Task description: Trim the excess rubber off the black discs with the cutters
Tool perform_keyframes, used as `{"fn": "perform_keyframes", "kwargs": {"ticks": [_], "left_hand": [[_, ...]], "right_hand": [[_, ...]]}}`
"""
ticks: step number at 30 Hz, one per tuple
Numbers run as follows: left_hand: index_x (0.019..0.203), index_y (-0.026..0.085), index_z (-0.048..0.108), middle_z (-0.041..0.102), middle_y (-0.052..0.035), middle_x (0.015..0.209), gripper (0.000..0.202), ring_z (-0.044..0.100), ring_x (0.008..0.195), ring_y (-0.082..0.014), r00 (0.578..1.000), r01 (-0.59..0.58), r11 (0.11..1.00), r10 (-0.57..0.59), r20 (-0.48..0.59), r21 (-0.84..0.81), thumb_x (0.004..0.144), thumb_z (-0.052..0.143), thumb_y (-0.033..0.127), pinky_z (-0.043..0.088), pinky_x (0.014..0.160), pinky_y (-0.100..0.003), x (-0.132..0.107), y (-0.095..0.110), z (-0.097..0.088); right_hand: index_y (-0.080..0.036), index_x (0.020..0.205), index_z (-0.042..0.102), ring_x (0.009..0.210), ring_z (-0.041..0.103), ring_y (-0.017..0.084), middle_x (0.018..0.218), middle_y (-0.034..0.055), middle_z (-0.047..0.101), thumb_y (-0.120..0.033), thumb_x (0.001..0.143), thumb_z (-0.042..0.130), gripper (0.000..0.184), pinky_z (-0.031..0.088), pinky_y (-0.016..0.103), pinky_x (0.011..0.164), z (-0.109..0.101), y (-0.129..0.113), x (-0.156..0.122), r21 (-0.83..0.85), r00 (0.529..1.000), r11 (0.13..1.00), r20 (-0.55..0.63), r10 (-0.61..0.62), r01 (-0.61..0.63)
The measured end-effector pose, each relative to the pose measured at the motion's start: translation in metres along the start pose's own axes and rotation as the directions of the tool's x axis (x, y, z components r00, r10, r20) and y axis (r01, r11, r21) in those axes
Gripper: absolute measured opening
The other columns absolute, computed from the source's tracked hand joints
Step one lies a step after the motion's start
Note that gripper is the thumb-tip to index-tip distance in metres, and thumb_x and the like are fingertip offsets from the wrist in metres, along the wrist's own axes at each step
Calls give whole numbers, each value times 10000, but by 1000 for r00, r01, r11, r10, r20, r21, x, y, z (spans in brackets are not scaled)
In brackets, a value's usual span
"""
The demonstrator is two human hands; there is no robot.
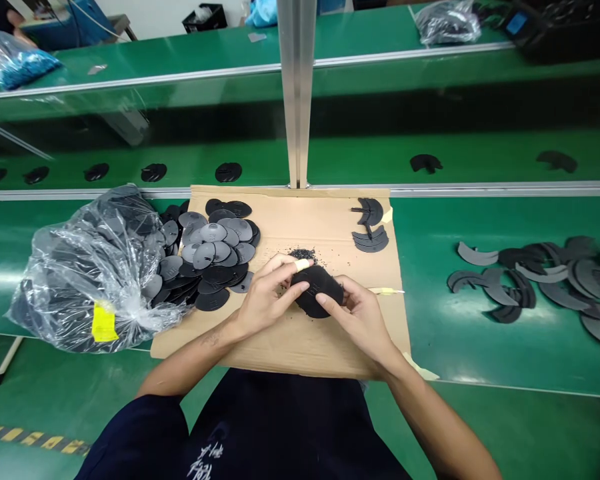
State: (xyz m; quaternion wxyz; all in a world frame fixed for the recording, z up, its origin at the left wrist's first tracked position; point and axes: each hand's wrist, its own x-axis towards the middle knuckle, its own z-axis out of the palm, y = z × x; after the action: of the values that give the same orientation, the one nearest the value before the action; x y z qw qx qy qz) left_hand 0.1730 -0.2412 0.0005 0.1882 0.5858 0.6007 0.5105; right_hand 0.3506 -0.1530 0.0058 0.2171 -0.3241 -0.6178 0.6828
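Observation:
Both my hands hold a black plastic disc (316,293) above the middle of a cardboard sheet (275,350). My left hand (270,297) pinches its left side, with a pale wrap on one finger. My right hand (357,313) grips the right side, thumb on top. Just beyond the disc lies a small heap of black crumbs (304,254). To the left is a pile of oval black discs (214,251). Two groups of black crescent parts (371,239) lie at the sheet's upper right. A pale, thin-tipped tool (386,291) lies beside my right hand.
A clear plastic bag (90,267) of dark parts stands left of the discs. Curved grey and black pieces (555,280) are scattered on the green bench at right. Single parts line the green strip behind, where a metal post (297,93) rises. Another person's hand shows at the upper left.

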Motion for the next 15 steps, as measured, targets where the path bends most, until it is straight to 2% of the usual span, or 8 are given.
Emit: {"fn": "perform_keyframes", "kwargs": {"ticks": [5, 11, 15], "left_hand": [[1351, 228, 644, 612, -61, 1041, 345, 585, 886, -139, 997, -67, 997, 66, 31, 38, 1010, 608, 260, 522, 787, -253, 0, 0, -5], [1360, 228, 632, 618, -72, 1059, 346, 591, 866, -140, 994, -106, 990, 101, 52, 89, 1019, 588, 264, 521, 742, -253, -2, 1, -5], [1395, 217, 600, 624, -65, 1026, 411, 581, 812, -131, 997, -75, 993, 75, -2, 87, 995, 637, 307, 531, 738, -261, 0, 3, -4]], "right_hand": [[-203, 916, 656, 716, 588, 157, 791, 3, 615, -583, 875, 730, 390, 531, 259, 653, 0, -2, 2, -37, 1000, 999, 20, -17, 18], [-200, 848, 623, 668, 508, 142, 731, -12, 547, -626, 898, 687, 434, 451, 242, 581, 1, 0, 3, -84, 1000, 996, 14, -24, 25], [-200, 801, 609, 643, 477, 138, 701, -14, 526, -589, 947, 642, 416, 420, 253, 576, 1, 4, 1, -205, 989, 970, -42, -141, 130]]}}
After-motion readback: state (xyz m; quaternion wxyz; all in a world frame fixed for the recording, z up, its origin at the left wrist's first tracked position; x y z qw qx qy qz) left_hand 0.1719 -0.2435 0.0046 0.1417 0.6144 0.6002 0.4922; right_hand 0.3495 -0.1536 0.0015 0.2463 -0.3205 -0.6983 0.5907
